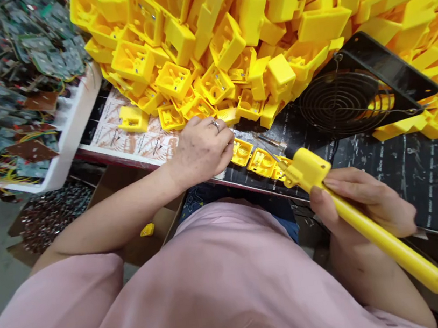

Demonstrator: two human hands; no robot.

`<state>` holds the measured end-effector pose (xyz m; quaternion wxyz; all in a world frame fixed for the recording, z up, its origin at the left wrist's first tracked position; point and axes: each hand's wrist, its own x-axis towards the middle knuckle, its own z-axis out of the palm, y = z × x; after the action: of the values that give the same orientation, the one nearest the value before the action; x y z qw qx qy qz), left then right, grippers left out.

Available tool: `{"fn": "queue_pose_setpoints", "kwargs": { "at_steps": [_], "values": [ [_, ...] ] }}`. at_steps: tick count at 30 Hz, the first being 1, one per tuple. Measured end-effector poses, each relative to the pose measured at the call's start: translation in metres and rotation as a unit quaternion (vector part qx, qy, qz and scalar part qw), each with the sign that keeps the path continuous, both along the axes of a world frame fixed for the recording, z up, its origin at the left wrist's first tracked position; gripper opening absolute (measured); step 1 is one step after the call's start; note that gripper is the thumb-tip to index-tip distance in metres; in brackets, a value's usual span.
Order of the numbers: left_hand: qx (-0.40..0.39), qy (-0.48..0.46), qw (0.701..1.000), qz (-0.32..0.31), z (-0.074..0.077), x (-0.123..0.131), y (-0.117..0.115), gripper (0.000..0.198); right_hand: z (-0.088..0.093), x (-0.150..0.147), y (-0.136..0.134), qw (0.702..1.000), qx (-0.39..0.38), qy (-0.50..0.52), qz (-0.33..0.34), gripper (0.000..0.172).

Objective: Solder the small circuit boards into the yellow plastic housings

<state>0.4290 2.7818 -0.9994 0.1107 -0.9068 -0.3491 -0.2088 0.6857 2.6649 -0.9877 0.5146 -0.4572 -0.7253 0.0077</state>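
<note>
Left hand [203, 150] of the person lies over the near edge of the desk [396, 177], its fingers curled toward a heap of yellow housings [221, 38]; the fingertips are hidden, so whether it grips anything cannot be told. Just right of it, small open yellow boxes [261, 162] line that edge. A yellow tool [393, 240], its thin tip at the row's right end, is gripped by the right hand [374, 196]. Farther in from the edge stands a black fan [342, 100].
</note>
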Motion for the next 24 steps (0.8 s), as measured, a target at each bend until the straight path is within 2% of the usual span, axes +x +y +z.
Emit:
{"fn": "queue_pose_setpoints", "kwargs": {
  "at_steps": [4, 7, 9, 14, 18, 20, 24],
  "values": [
    [-0.066, 0.011, 0.998, 0.016, 0.002, 0.0, 0.001, 0.024, -0.007, -0.001, 0.001, 1.0, 0.005, 0.023, -0.009, 0.04],
    [-0.093, 0.011, 0.995, 0.023, 0.002, 0.001, 0.002, 0.024, -0.009, -0.001, 0.003, 0.998, 0.035, 0.03, -0.039, 0.06],
    [-0.097, 0.011, 0.995, 0.023, 0.002, 0.002, 0.002, 0.024, -0.01, 0.0, 0.003, 0.999, 0.037, 0.022, -0.026, 0.069],
    [-0.12, 0.009, 0.992, 0.022, 0.007, -0.001, 0.003, 0.026, -0.014, 0.004, 0.001, 0.998, 0.015, 0.054, -0.014, 0.065],
    [-0.225, -0.061, 0.972, 0.012, 0.015, -0.015, 0.003, 0.032, -0.018, 0.007, -0.001, 0.999, 0.011, 0.037, -0.02, 0.064],
    [-0.257, -0.079, 0.963, 0.006, 0.017, -0.022, 0.005, 0.028, -0.02, 0.009, -0.001, 0.999, 0.013, 0.028, -0.036, 0.061],
    [-0.223, -0.068, 0.972, -0.01, 0.014, -0.025, 0.006, 0.023, -0.021, 0.01, -0.002, 0.999, 0.009, 0.018, -0.036, 0.06]
  ]
}}
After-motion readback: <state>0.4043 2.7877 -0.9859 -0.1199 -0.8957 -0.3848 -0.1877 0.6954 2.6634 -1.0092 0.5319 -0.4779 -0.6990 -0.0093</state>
